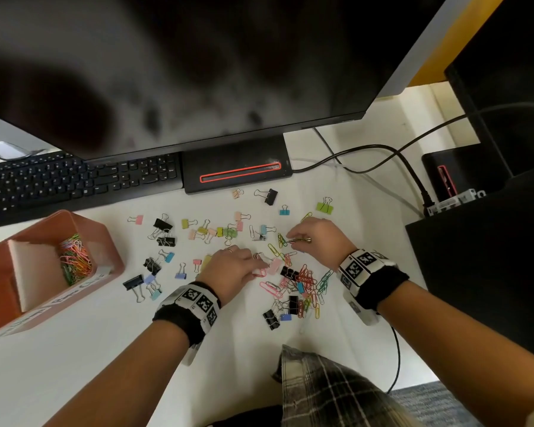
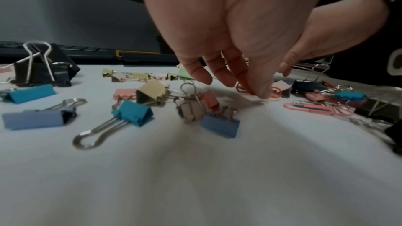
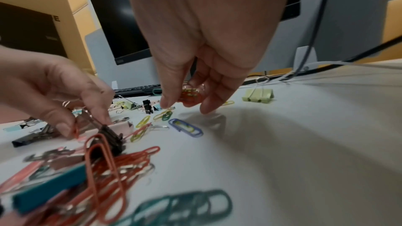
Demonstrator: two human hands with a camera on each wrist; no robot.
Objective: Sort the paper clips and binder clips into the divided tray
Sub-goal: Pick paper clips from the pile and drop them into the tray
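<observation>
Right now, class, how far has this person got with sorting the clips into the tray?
Partly done. One tray compartment already holds a heap of paper clips; no binder clips show in it. In hand: the right hand holds gathered paper clips, and the left hand pinches a red one. Left: many binder clips and paper clips on the desk.

White desk (image 1: 74, 365), black monitor (image 1: 198, 72)

This is an office desk. A large dark monitor (image 1: 179, 72) stands over a black keyboard (image 1: 74, 180) at the white desk's (image 1: 74, 365) far edge, with cables (image 1: 367, 155) trailing right.
</observation>
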